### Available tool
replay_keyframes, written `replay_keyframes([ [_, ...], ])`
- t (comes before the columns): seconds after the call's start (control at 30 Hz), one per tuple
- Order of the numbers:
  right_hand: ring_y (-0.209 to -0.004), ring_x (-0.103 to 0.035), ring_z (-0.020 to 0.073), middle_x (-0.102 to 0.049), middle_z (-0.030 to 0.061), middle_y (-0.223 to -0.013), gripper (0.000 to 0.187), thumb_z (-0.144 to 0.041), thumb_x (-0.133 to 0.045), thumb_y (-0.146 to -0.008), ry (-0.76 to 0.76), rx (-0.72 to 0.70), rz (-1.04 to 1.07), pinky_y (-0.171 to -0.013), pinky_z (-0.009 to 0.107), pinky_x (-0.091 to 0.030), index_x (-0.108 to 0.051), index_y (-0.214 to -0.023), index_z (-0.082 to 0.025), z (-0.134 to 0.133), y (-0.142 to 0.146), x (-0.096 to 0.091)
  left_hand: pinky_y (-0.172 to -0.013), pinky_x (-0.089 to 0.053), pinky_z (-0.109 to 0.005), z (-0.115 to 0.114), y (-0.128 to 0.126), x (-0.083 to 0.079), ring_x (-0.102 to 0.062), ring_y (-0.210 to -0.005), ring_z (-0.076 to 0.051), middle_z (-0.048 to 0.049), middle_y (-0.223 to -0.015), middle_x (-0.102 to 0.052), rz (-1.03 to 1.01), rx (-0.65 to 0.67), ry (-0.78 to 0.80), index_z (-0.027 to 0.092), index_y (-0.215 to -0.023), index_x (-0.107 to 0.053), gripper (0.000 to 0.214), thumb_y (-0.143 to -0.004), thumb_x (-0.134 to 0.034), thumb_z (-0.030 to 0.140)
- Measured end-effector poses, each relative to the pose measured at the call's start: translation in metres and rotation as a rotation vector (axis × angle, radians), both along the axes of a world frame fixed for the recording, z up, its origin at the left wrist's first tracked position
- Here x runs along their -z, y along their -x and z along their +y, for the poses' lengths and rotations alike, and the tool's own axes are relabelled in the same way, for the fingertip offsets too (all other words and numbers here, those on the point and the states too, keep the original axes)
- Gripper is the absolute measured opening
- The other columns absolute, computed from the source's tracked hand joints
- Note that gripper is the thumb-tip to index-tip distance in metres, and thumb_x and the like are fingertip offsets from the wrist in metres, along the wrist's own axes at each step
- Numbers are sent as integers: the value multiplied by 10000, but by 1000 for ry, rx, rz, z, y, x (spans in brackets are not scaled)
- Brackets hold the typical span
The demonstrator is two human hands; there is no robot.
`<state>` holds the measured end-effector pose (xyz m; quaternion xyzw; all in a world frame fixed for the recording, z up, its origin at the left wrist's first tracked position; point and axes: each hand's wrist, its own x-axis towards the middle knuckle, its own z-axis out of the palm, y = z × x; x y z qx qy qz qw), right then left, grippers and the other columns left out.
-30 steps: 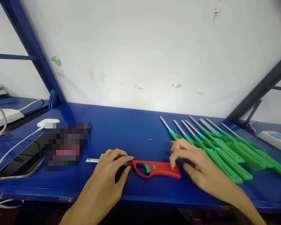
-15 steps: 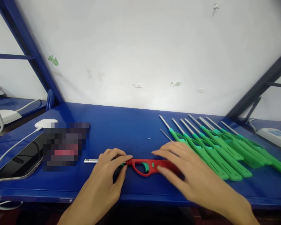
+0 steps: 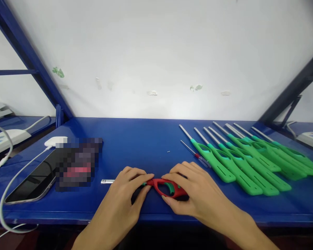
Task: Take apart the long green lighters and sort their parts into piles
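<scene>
A red long-nosed lighter [image 3: 163,186] with a green trigger lies near the front edge of the blue bench [image 3: 135,142]. Its metal nozzle [image 3: 107,181] points left. My left hand [image 3: 126,194] pinches the lighter where the nozzle meets the red body. My right hand [image 3: 191,194] is wrapped round the red handle, with the thumb below and the fingers over the top. Both hands are closed on the lighter, which still rests on the bench.
Several green lighters [image 3: 240,159] lie in a row at the right, nozzles pointing to the back left. A small red-handled screwdriver [image 3: 195,154] lies beside them. A tablet [image 3: 33,178] with a white cable and charger [image 3: 54,141] sits at the left, next to a blurred patch.
My right hand has moved left from the green lighters onto the red lighter's handle and closed round it. The small screwdriver, hidden before, now shows. My left hand has stayed put.
</scene>
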<state>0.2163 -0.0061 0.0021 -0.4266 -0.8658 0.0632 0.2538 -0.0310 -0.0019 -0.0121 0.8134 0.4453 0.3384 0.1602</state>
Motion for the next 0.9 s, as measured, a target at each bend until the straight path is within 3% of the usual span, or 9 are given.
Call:
replay_keyframes([
  [0.17,-832,-623,220,-769,23,-989,142,-282,-757,-950,-28,15,71,-797,432,-473,-789,-1078,-230,2,2,-2,-938,-613,-424,0,-1,-6,-688,-1058,-245,-37,-1148,-772,12,11,22,303,-1268,-789,285,-1088,-590,208],
  [0.3,-822,-650,204,-759,23,-962,130,-267,-752,-941,49,5,229,-775,398,-508,-778,-1063,-230,-1,-1,-12,-903,-612,-411,-1,-2,-8,-688,-1028,-248,-32,-1113,-779,8,25,44,300,-1198,-795,244,-1090,-594,214],
  [0.5,-1033,-724,215,-769,32,-1172,283,-337,-756,-1014,38,50,425,-894,358,-584,-735,-1294,-305,-1,-17,-20,-927,-609,-401,-1,-2,-6,-689,-1059,-244,-28,-1150,-768,12,15,13,321,-1250,-776,258,-1099,-593,221],
  [0.63,-1126,-746,263,-783,48,-1240,296,-446,-787,-999,-1,186,656,-970,402,-620,-734,-1262,-321,0,-33,-28,-914,-610,-403,0,-2,-5,-683,-1043,-241,-29,-1137,-751,17,25,-13,332,-1240,-781,262,-1108,-580,229],
  [0.77,-1115,-771,254,-790,35,-1201,273,-422,-816,-977,82,212,882,-996,399,-647,-681,-1192,-322,3,-41,-34,-913,-613,-400,0,-1,-4,-678,-1048,-234,-24,-1149,-740,14,34,-13,341,-1259,-770,267,-1112,-580,227],
  [0.9,-1224,-754,230,-783,21,-1279,331,-425,-802,-996,240,151,908,-1067,384,-620,-588,-1234,-341,6,-38,-27,-908,-616,-398,0,-1,-2,-684,-1035,-231,-24,-1140,-737,17,33,-32,339,-1246,-775,261,-1108,-587,223],
])
